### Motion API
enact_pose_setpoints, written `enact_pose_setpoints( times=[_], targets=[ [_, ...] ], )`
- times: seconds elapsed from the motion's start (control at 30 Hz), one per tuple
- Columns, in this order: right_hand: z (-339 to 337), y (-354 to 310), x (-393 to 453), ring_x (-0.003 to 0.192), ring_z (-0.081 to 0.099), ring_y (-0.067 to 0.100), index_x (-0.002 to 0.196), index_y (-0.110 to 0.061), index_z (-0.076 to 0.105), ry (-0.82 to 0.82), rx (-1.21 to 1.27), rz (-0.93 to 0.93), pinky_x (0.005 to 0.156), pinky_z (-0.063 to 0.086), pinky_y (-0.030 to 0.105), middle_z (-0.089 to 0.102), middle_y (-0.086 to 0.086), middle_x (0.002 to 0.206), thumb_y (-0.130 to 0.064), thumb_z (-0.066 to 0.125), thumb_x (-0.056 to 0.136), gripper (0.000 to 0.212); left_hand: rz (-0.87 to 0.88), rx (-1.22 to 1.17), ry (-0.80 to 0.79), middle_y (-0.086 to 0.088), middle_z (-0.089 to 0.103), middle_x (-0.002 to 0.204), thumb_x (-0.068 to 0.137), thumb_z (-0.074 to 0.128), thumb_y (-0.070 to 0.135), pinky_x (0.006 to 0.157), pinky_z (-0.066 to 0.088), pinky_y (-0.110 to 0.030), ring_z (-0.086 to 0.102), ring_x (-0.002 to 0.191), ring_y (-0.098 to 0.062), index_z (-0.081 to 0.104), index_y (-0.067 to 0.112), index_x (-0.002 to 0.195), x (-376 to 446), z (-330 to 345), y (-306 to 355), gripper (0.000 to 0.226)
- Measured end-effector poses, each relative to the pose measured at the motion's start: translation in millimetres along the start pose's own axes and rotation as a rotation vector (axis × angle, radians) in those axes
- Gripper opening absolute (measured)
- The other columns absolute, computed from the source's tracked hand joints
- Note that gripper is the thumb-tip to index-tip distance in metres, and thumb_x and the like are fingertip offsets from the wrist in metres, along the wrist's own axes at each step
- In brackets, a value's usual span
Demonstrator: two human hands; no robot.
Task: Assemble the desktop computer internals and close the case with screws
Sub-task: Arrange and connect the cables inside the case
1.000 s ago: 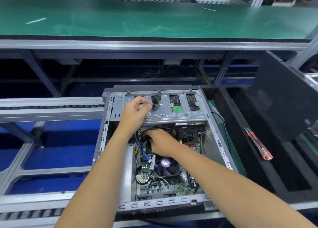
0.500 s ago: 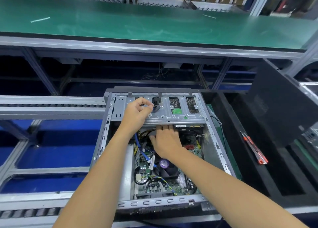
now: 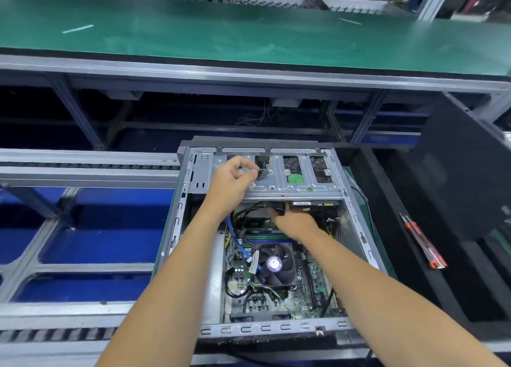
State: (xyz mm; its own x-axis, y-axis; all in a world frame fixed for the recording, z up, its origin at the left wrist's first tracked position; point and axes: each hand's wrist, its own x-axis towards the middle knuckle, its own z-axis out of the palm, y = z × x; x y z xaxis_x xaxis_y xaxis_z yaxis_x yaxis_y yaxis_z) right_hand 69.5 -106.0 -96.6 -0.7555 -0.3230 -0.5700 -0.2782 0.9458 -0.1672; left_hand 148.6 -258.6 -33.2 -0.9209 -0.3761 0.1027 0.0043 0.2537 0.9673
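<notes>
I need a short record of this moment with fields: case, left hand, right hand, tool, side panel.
case: open computer case, motherboard exposed
left hand: left hand pinches a dark connector on the drive cage
right hand: right hand reaches under the cage, fingers hidden
tool: red screwdriver right of case
side panel: black panel off, leaning at right

Bare dull-grey sheet metal on the case [image 3: 356, 220]; matt black side panel [image 3: 467, 178] at three o'clock; smooth green mat [image 3: 249, 37] at twelve.

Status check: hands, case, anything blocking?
Left hand pinching connector at drive cage. Right hand reaching under cage, fingers hidden. Case open; cables crowd the board.
</notes>
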Motion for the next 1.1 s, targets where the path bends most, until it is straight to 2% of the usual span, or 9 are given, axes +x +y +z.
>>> enact_pose_setpoints(
  times=[0.07,0.1,0.17,0.27,0.4,0.6,0.8,0.9,1.1],
  targets=[
    [1,3,0,0.104,0.059,0.030,0.126,-0.006,0.052,0.003,-0.038,-0.030,0.079,0.041,0.033,0.060,0.020,0.129,-0.053,0.026,0.102,0.058,-0.001,0.000,-0.001,0.012,0.037,0.044,0.093,0.056,0.019,0.040,0.029,-0.013,0.027,0.037,-0.004,0.063,0.023,0.090,0,0,0,0.008],
    [2,5,1,0.094,0.057,0.029,0.110,-0.008,0.054,0.003,-0.044,-0.036,0.076,0.040,0.031,0.063,0.019,0.122,-0.043,0.030,0.103,0.043,0.002,-0.001,0.000,0.011,0.037,0.045,0.093,0.056,0.020,0.040,0.029,-0.013,0.027,0.038,-0.004,0.063,0.023,0.090,0,0,0,0.008],
    [0,6,-1,0.088,0.054,0.027,0.096,-0.008,0.050,0.000,-0.042,-0.038,0.075,0.039,0.030,0.065,0.018,0.115,-0.033,0.032,0.103,0.032,0.006,-0.007,0.001,0.007,0.038,0.048,0.092,0.057,0.020,0.040,0.030,-0.013,0.028,0.038,-0.005,0.063,0.025,0.088,0,0,1,0.009],
    [-1,7,-2,0.099,0.061,0.029,0.100,-0.005,0.056,0.002,-0.030,-0.036,0.078,0.041,0.031,0.065,0.018,0.115,-0.028,0.032,0.105,0.034,0.006,-0.002,0.005,0.005,0.041,0.050,0.092,0.058,0.020,0.041,0.032,-0.013,0.031,0.041,-0.008,0.063,0.028,0.086,-1,1,2,0.012],
    [-2,10,-7,0.107,0.062,0.031,0.132,-0.003,0.054,0.035,-0.080,-0.051,0.081,0.048,0.033,0.065,0.019,0.120,-0.018,0.038,0.102,0.036,0.001,0.009,0.011,-0.006,0.044,0.058,0.092,0.058,0.020,0.045,0.036,-0.013,0.039,0.052,-0.015,0.063,0.029,0.084,0,1,2,0.013],
    [-3,10,-9,0.118,0.059,0.033,0.146,-0.013,0.044,0.099,-0.280,-0.044,0.084,0.049,0.040,0.059,0.010,0.135,-0.010,0.042,0.102,0.044,-0.015,0.006,0.008,0.007,0.036,0.049,0.093,0.057,0.019,0.042,0.031,-0.013,0.029,0.042,-0.006,0.063,0.023,0.087,-1,1,3,0.009],
    [-2,12,-11,0.108,0.063,0.032,0.122,-0.008,0.063,0.136,-0.317,0.003,0.071,0.044,0.037,0.065,0.013,0.121,-0.009,0.046,0.100,0.028,-0.003,0.023,0.018,0.014,0.032,0.042,0.093,0.056,0.018,0.042,0.031,-0.011,0.027,0.040,-0.005,0.064,0.019,0.091,-3,1,5,0.008],
    [0,14,-17,0.101,0.065,0.032,0.113,-0.010,0.067,0.229,-0.306,0.012,0.068,0.045,0.035,0.068,0.011,0.113,-0.009,0.050,0.097,0.022,-0.001,0.028,0.012,0.013,0.033,0.044,0.093,0.056,0.019,0.042,0.031,-0.011,0.027,0.041,-0.005,0.063,0.021,0.091,-3,0,5,0.008],
    [3,13,-19,0.099,0.066,0.032,0.106,-0.003,0.065,0.200,-0.235,-0.053,0.074,0.050,0.035,0.069,0.016,0.109,-0.010,0.049,0.099,0.019,0.000,0.004,0.006,0.006,0.036,0.051,0.093,0.057,0.021,0.044,0.033,-0.013,0.029,0.045,-0.008,0.064,0.024,0.090,-3,-1,2,0.008]
  ],
)
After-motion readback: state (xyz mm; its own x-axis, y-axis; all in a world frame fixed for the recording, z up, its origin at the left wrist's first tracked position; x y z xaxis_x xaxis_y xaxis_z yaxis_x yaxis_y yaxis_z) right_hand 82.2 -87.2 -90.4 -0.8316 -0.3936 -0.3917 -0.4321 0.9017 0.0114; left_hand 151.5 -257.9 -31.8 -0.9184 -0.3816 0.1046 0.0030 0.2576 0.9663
